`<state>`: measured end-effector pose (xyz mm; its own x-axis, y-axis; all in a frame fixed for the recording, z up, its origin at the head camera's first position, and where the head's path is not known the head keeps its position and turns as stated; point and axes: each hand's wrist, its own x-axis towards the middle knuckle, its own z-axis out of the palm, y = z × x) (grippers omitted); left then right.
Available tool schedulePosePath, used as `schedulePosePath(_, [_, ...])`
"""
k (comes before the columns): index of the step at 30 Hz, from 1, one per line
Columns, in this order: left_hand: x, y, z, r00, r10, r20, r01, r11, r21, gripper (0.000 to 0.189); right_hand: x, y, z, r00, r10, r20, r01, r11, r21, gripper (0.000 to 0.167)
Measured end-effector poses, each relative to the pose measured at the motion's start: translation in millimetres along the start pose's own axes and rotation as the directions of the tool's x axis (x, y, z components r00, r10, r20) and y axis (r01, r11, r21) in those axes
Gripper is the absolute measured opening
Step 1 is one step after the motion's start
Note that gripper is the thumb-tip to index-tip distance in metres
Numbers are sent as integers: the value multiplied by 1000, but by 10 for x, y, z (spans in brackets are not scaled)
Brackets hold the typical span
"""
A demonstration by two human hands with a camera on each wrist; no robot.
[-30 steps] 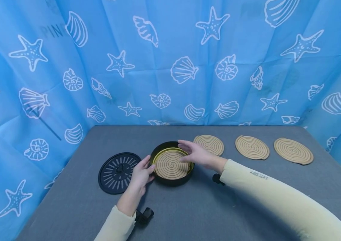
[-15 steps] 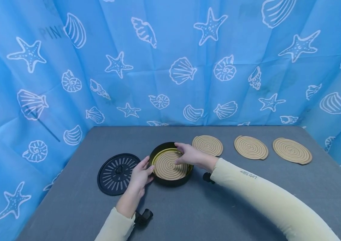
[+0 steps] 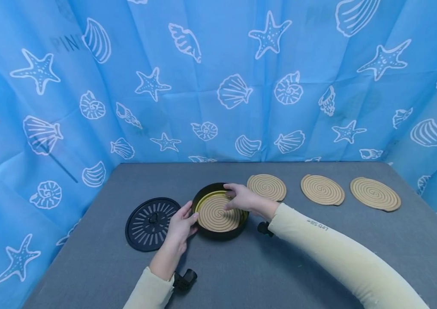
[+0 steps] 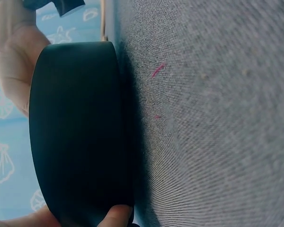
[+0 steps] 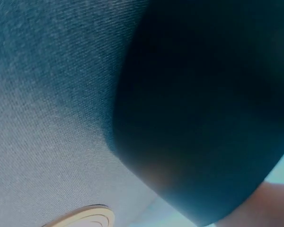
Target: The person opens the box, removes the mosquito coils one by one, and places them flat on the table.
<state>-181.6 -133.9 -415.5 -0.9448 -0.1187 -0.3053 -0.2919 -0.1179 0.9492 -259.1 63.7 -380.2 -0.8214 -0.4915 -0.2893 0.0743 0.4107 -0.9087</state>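
A round black mosquito coil tin (image 3: pixel 220 235) with a yellow inside stands on the table, its dark wall filling much of both wrist views. Inside it lies a tan mosquito coil (image 3: pixel 218 216), looking flat. My left hand (image 3: pixel 179 225) grips the tin's left side, thumb at the rim; a fingertip (image 4: pixel 116 216) shows low on the wall in the left wrist view. Over the tin's right side is my right hand (image 3: pixel 243 199), its thumb above or on the coil and its fingers spread toward the far rim. Whether they touch the coil is unclear.
A black slotted lid (image 3: pixel 152 225) lies left of the tin. Along the back right lie three more tan coils: the nearest coil (image 3: pixel 267 187), a middle coil (image 3: pixel 322 189) and a far right coil (image 3: pixel 375 194). A blue shell-patterned curtain (image 3: pixel 218 86) hangs behind the grey table (image 3: pixel 241 274).
My right hand has shifted slightly left and lower over the tin, its thumb closer to the coil's centre. The left hand keeps its grip, and the tin has stayed in place.
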Motion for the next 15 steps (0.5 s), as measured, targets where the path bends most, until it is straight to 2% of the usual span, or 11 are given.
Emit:
schedulePosePath(8, [-12,15,-1,1000,-14,9,14,1000,-10,51,-17,-27,-20,1000,0,18,-1,1000,28,68])
schedulePosePath(15, [-4,20,4,1000,-23,3,23,1000,-5,51,-21,-58,-38,1000,-6,-1,7,1000,27,60])
